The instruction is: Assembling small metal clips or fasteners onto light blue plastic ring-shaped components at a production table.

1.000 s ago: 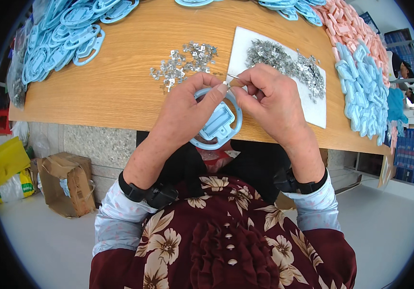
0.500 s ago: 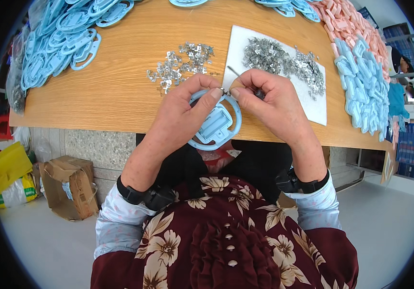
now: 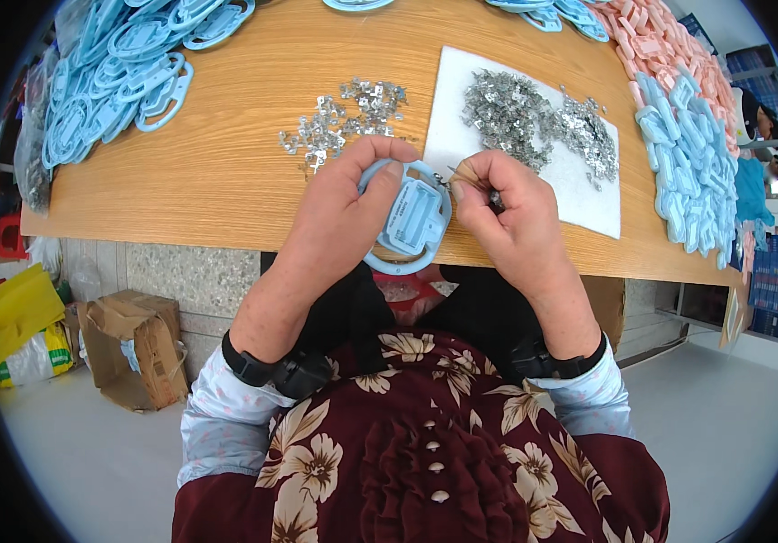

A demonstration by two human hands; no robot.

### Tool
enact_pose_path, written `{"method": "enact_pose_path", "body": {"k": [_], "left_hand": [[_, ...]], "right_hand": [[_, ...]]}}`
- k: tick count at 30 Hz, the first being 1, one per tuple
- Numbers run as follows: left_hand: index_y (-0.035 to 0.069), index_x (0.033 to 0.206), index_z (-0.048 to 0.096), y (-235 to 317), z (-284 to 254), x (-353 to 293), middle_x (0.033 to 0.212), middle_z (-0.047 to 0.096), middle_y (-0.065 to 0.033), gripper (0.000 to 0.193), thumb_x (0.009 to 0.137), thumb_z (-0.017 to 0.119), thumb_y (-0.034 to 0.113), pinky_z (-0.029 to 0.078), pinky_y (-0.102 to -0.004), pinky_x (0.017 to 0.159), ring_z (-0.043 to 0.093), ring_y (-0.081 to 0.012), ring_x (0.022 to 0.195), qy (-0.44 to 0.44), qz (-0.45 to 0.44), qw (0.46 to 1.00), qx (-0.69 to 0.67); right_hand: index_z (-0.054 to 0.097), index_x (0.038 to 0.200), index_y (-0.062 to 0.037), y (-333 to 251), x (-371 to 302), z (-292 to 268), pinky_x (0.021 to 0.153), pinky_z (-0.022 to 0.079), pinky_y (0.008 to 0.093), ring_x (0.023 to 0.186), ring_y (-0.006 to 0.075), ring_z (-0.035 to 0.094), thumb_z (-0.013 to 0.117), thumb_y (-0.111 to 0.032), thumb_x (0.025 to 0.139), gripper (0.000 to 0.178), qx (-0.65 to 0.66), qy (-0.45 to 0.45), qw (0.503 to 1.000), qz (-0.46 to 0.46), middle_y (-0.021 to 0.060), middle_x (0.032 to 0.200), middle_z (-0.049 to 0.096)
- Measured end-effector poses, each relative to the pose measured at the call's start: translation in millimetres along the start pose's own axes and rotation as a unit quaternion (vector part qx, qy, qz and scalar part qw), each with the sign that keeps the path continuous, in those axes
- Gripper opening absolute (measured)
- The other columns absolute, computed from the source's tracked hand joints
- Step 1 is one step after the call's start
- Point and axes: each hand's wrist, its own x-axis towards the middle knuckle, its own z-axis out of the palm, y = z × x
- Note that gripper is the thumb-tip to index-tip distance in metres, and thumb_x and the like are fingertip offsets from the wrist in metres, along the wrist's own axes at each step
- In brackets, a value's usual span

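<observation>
My left hand [image 3: 351, 195] is closed on the upper left rim of a light blue oval plastic frame [image 3: 418, 217]. The frame has a raised rectangular box in its middle and hangs tilted at the table's near edge. Beside its upper right rim, my right hand [image 3: 517, 210] is closed in a pinch. A thin metal tool [image 3: 452, 170] pokes out past its thumb and forefinger, and a dark piece [image 3: 497, 202] shows under the curled fingers. At the frame's upper rim, by the right fingertips, sits a small metal piece [image 3: 440, 180], too small to make out fully.
Small metal clips [image 3: 326, 127] lie loose on the wooden table [image 3: 226, 163]. More metal parts [image 3: 507, 109] are heaped on a white foam sheet [image 3: 461, 149]. Blue frames [image 3: 127, 68] pile up at far left; blue [image 3: 678, 163] and pink parts [image 3: 660, 45] at right. A cardboard box [image 3: 131, 348] stands on the floor.
The blue frame has turned and tilted in my left hand. My right hand has shifted slightly right and down, and less of the thin tool now shows.
</observation>
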Motion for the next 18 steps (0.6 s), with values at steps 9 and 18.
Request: {"method": "enact_pose_path", "body": {"k": [9, 18], "left_hand": [[0.001, 0.115, 0.062, -4.8, 3.5, 5.0, 0.098, 0.065, -0.0003, 0.019, 0.105, 0.051, 0.013, 0.05, -0.0216, 0.077, 0.059, -0.0043, 0.087, 0.008, -0.006, 1.0, 0.011], [0.0, 0.115, 0.063, -3.8, 3.8, 8.1, 0.097, 0.066, -0.0011, 0.022, 0.102, 0.058, 0.017, 0.051, -0.0229, 0.076, 0.06, -0.0056, 0.086, 0.008, -0.035, 0.999, 0.024]], "right_hand": [[0.06, 0.092, -0.0023, 6.3, -1.1, 9.1, 0.058, 0.048, 0.0372, 0.065, 0.0286, 0.061, 0.067, -0.008, 0.087, 0.01, 0.016, -0.018, 0.999, 0.036, 0.0122, 0.071, 0.061], [0.059, 0.091, -0.0053, 1.2, -0.5, 10.2, 0.063, 0.049, 0.0429, 0.074, 0.0358, 0.063, 0.067, -0.013, 0.087, 0.012, -0.109, -0.024, 0.994, -0.015, 0.0133, 0.078, 0.063]]}}
